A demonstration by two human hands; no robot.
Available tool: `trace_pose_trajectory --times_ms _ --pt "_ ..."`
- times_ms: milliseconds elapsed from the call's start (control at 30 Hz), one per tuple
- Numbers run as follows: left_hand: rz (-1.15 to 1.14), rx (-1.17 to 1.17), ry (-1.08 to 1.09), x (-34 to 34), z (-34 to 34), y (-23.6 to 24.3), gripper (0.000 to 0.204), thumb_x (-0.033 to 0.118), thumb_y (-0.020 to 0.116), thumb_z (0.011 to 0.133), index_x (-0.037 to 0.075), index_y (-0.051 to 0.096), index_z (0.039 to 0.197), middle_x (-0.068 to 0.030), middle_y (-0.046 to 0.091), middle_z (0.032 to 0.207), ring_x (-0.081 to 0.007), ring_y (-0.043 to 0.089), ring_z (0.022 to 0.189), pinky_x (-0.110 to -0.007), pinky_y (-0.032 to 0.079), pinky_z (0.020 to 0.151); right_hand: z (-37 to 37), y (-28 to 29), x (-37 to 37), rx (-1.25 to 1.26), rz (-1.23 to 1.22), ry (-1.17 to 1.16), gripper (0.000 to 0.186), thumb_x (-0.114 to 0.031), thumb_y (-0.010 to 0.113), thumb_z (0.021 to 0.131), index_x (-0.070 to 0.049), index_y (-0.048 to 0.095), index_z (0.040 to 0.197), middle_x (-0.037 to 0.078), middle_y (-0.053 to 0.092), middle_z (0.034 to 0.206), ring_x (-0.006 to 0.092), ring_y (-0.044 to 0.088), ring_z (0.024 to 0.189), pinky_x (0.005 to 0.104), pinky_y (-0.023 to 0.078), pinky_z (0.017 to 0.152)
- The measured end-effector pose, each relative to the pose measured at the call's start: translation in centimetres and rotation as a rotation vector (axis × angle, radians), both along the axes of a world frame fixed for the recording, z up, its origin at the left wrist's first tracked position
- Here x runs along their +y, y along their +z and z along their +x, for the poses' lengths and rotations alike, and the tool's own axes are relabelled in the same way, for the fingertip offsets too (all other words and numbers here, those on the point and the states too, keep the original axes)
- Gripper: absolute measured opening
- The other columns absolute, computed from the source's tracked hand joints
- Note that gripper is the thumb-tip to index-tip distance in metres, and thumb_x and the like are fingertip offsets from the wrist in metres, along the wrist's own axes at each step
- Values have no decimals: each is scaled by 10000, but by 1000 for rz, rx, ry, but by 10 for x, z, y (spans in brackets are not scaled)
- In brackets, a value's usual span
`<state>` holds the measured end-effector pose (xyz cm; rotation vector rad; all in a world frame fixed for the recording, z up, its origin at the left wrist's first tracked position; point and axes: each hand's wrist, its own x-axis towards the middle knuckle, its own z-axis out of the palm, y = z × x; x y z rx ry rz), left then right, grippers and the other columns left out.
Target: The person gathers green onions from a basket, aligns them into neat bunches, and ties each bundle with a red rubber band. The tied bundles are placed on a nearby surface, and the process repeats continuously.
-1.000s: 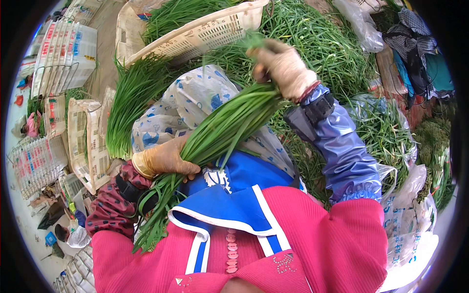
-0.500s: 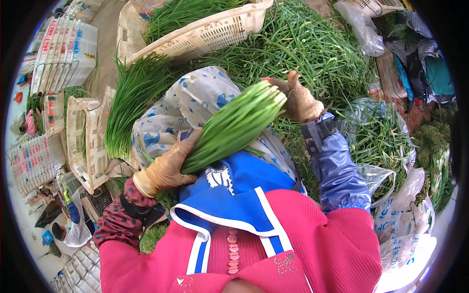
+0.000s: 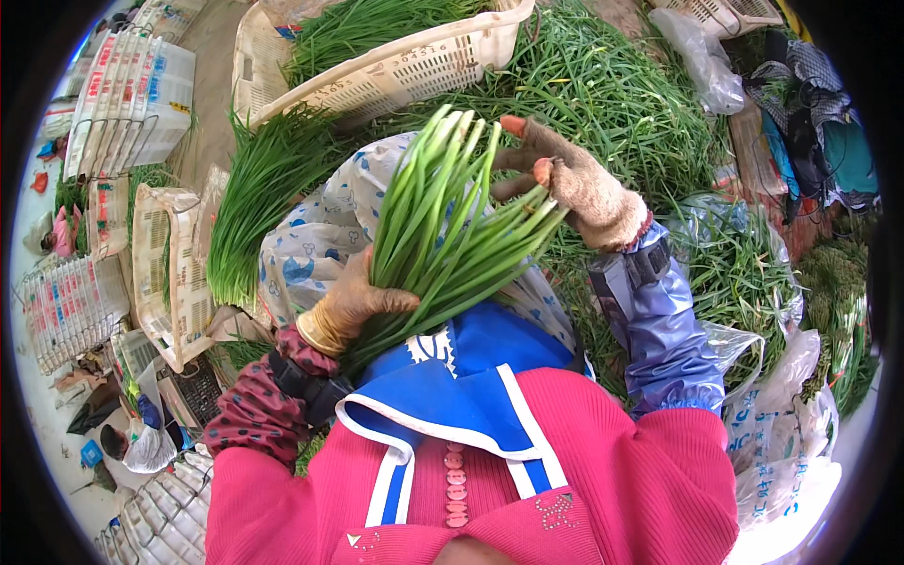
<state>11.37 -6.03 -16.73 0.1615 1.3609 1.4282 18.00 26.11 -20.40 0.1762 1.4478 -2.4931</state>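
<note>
My left hand (image 3: 363, 301), in a yellowish glove, grips a bunch of long green leafy stalks (image 3: 438, 226) over my lap. Their pale cut ends point up and to the right, fanned into two clumps. My right hand (image 3: 579, 184), in a dirty knitted glove with orange fingertips, is at the right clump's ends, fingers apart; whether it touches them is hard to tell. A patterned plastic sheet (image 3: 292, 264) and a blue apron (image 3: 490, 330) lie beneath the bunch. A neat bundle of similar stalks (image 3: 240, 235) lies to the left, beside a loose green pile (image 3: 607, 104).
A long cream crate (image 3: 395, 89) of greens is ahead. Stacked white crates (image 3: 132, 118) and another crate (image 3: 165, 264) are at left, with other people (image 3: 141, 443) farther off. Plastic bags (image 3: 782, 405) and dark cloth (image 3: 800, 104) are at right.
The bunch has turned and spread, its ends rising and separating into two clumps. My right hand has moved down from its raised position and its fingers have spread; the green it held is gone.
</note>
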Motion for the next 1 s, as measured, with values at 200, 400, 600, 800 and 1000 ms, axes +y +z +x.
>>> trace_pose_trajectory --times_ms 200,400,600,800,1000 --pt "21 27 99 -7 18 -5 836 136 918 725 40 491 1438 -42 640 1303 -149 580 1184 -321 446 1052 -5 10 14 29 269 -175 749 -478 748 902 3 503 1422 113 612 1342 215 617 1184 379 522 960" --pt "9 158 123 -6 24 -2 786 140 925 714 33 536 1388 -48 668 1246 -155 605 1142 -317 465 1027 -5 65 8 128 889 97 680 -36 745 770 -75 545 1419 113 651 1232 201 659 1049 349 547 910" --pt "9 203 238 -5 36 0 783 134 933 700 30 546 1372 -52 671 1250 -156 609 1144 -319 468 1030 3 58 -13 -183 825 167 932 -61 761 757 -102 330 1582 81 625 1016 164 605 940 298 520 837" --pt "1 82 269 -7 42 1 779 91 914 716 34 530 1392 -55 661 1280 -160 607 1167 -323 462 1050 9 41 2 -253 580 175 888 -1 722 763 -45 347 1567 52 634 980 131 604 861 283 514 789" --pt "125 -41 243 -8 39 -1 795 209 888 781 23 479 1436 -53 624 1341 -150 574 1215 -314 439 1076 17 39 6 -196 618 203 699 70 688 783 -53 525 1452 22 652 924 104 602 787 264 511 742"
